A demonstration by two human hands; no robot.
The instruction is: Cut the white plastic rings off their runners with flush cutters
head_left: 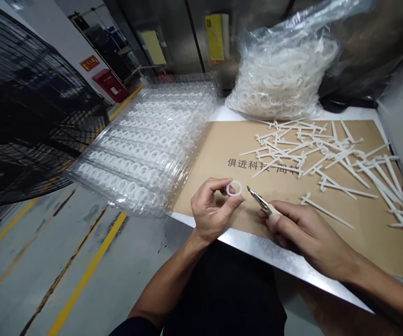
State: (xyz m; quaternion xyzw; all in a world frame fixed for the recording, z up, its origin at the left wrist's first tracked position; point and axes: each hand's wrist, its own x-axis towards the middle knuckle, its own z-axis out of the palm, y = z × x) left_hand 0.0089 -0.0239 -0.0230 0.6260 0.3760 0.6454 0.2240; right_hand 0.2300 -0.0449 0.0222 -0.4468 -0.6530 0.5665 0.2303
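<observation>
my left hand (210, 210) pinches a white plastic ring (234, 188) between thumb and forefinger, over the cardboard sheet (218, 149). at its 3 o'clock my right hand (302, 231) is wrapped around nippers (259, 200), tips just short of the ring. sprues (327, 154) lie at 1 o'clock, clear trays (145, 144) at 10 o'clock.

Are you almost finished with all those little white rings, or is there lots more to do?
Done: the clear trays hold rows of white rings, and a pile of loose plastic sticks lies on the cardboard. In hand: the left hand pinches one white ring, and the right hand points a small cutter at it. Left: the plastic bag looks packed with white parts, so probably lots remains.
</observation>
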